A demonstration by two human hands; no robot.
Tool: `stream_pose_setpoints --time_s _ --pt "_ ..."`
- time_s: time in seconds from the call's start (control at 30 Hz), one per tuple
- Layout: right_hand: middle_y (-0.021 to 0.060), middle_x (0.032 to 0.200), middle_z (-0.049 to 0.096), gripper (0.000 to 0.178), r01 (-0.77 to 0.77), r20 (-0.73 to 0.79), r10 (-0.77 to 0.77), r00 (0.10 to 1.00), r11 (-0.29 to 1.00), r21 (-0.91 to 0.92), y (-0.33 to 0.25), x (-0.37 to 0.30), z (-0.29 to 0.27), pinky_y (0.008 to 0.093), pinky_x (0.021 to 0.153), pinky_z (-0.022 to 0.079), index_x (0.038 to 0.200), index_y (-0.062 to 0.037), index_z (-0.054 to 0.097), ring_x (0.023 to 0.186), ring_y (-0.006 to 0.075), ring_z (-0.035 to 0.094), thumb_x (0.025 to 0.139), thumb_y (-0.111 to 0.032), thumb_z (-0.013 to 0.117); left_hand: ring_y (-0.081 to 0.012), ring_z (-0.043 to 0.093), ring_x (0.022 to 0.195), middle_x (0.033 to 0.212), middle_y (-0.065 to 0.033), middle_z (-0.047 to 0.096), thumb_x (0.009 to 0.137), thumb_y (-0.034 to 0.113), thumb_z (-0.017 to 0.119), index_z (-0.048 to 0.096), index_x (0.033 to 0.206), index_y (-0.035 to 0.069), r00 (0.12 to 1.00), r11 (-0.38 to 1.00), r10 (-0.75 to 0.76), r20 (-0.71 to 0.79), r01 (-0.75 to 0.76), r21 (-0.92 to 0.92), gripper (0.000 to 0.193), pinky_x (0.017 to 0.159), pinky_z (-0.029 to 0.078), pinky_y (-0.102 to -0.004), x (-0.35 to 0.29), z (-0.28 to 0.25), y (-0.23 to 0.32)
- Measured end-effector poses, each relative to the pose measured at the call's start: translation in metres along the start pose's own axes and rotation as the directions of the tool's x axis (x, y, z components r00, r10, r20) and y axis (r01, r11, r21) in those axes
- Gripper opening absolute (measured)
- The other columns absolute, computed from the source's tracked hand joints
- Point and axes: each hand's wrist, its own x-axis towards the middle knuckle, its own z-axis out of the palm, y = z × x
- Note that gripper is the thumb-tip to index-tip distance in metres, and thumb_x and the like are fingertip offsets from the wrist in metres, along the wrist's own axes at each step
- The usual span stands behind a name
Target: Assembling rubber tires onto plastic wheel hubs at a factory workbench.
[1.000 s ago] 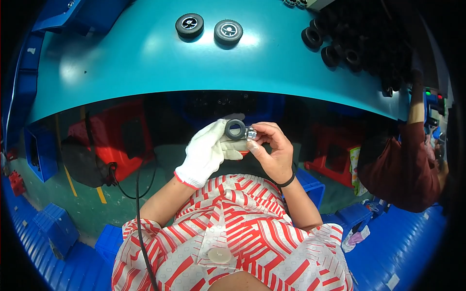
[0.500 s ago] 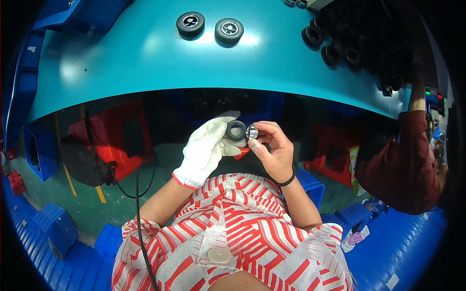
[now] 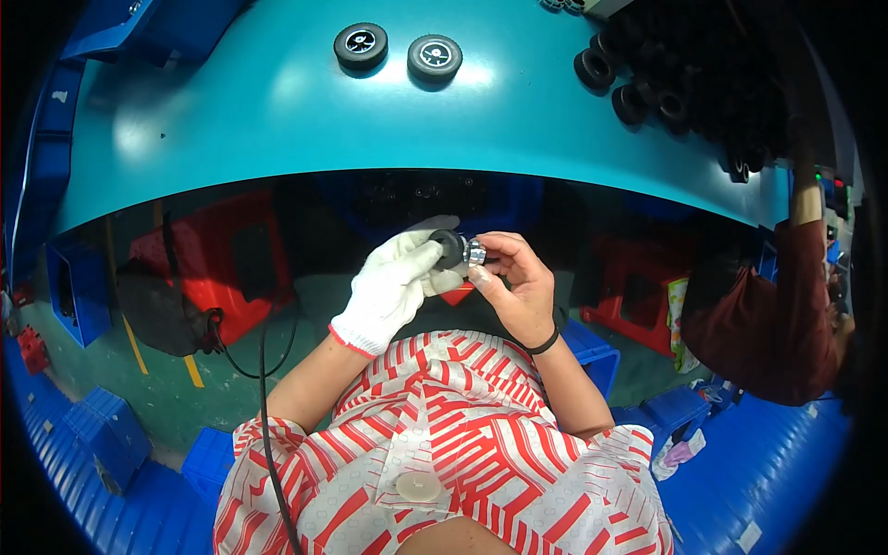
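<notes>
My left hand (image 3: 390,277), in a white knit glove, grips a small black rubber tire (image 3: 450,248), its thumb pressed on the tire's face. Between the bare fingers and thumb of my right hand (image 3: 521,282) is a shiny silver wheel hub (image 3: 474,252). The hub is up against the right side of the tire; how far it sits inside, I cannot tell. Both hands are over my lap, just short of the table edge. On the table ahead lie two finished-looking wheels, a left one (image 3: 361,47) and a right one (image 3: 434,58), black with silver-rimmed hubs.
A heap of black tires (image 3: 680,88) covers the far right of the teal table (image 3: 277,120). Beside it reaches a co-worker's dark red sleeve (image 3: 772,324). Red stools (image 3: 227,250) and blue crates (image 3: 76,287) stand below. A black cable (image 3: 265,416) hangs along my left side.
The hub has come closer and now meets the tire, which has turned edgeways. My left thumb has moved onto the tire. The co-worker's arm has shifted slightly.
</notes>
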Motion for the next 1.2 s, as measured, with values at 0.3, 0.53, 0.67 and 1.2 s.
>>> stream_pose_setpoints --time_s 0.3,0.53,0.67,1.2 --pt "0.0087 0.100 0.061 0.034 0.096 -0.032 -0.102 0.994 0.986 -0.135 -0.013 -0.002 0.001 0.0201 0.063 0.046 0.107 0.0008 0.059 0.072 0.0098 0.056 0.074 0.002 0.070 -0.0317 0.064 0.097 0.114 -0.0202 0.057 0.093 0.009 0.049 0.046 0.124 -0.006 0.936 0.944 -0.170 0.308 0.244 -0.222 0.034 0.074 0.058 -0.0370 0.006 -0.010 0.001" --pt "0.0127 0.097 0.063 0.034 0.281 0.081 -0.273 0.959 0.868 -0.409 -0.031 0.002 0.008 0.0262 0.063 0.050 0.100 -0.0014 0.061 0.076 0.0182 0.062 0.068 0.000 0.074 -0.0251 0.063 0.097 0.114 -0.0149 0.058 0.091 0.009 0.054 0.051 0.123 0.000 0.965 0.945 -0.150 0.214 0.204 -0.256 0.034 0.080 0.058 -0.0384 0.007 -0.002 -0.005" --pt "0.0103 0.098 0.063 0.033 0.342 0.094 -0.338 0.936 0.814 -0.470 -0.030 0.002 0.010 0.0228 0.061 0.046 0.100 -0.0020 0.063 0.072 0.0128 0.057 0.069 0.001 0.074 -0.0236 0.063 0.095 0.112 -0.0138 0.059 0.089 0.002 0.054 0.052 0.122 -0.001 0.972 0.964 -0.151 0.179 0.185 -0.192 0.033 0.077 0.059 -0.0365 0.008 0.002 -0.006" --pt "0.0108 0.090 0.062 0.027 0.395 0.207 -0.355 0.912 0.621 -0.677 -0.035 0.005 0.006 0.0306 0.063 0.050 0.094 -0.0012 0.064 0.077 0.0245 0.060 0.068 -0.003 0.073 -0.0201 0.066 0.081 0.097 -0.0116 0.065 0.090 0.007 0.055 0.058 0.110 -0.002 0.999 0.991 -0.037 -0.035 0.041 0.131 0.023 0.064 0.059 -0.0313 0.000 0.004 -0.009"
